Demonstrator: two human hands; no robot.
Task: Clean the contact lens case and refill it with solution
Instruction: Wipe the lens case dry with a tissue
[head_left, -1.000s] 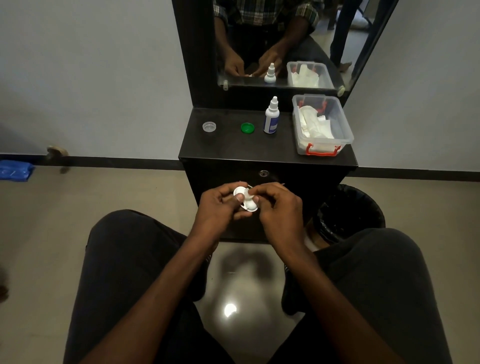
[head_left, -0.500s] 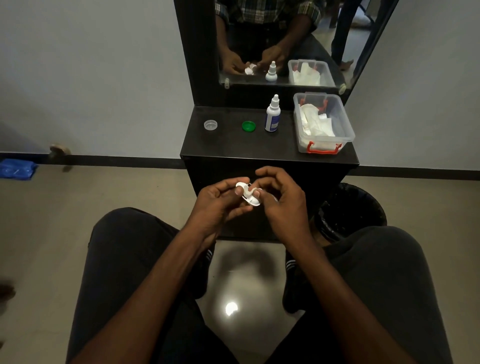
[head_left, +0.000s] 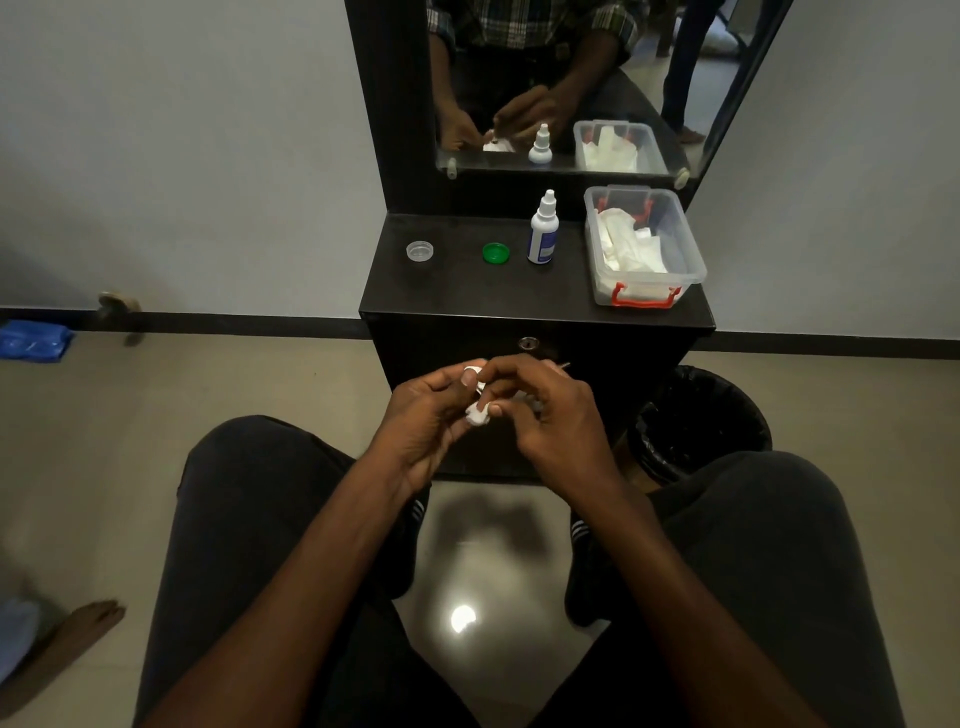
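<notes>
Head view: seated person, both hands meeting in front of a dark cabinet (head_left: 535, 306).
Contact lens case (head_left: 477, 413): white, held between the two hands above the lap; only parts of it show between the fingers.
Left hand (head_left: 428, 415): fingers curled round the case, thumb against it.
Right hand (head_left: 550, 410): thumb and forefinger pinching at the case from the right; whether a bit of tissue sits there cannot be told.
Solution bottle (head_left: 543, 228): white, blue label, upright on the cabinet top beyond the right hand; label writing too small to read.
Green cap (head_left: 495, 253): lying just left of the bottle, beyond the hands.
Clear cap (head_left: 420, 251): further left on the cabinet top, beyond the left hand.
Tissue box (head_left: 675, 228): clear plastic tub with red clasps, white tissues inside, beyond and right of the right hand.
Bin (head_left: 698, 421): black-lined, on the floor just right of the right hand.
Mirror (head_left: 561, 78): above the cabinet, reflecting the hands, bottle and tub.
</notes>
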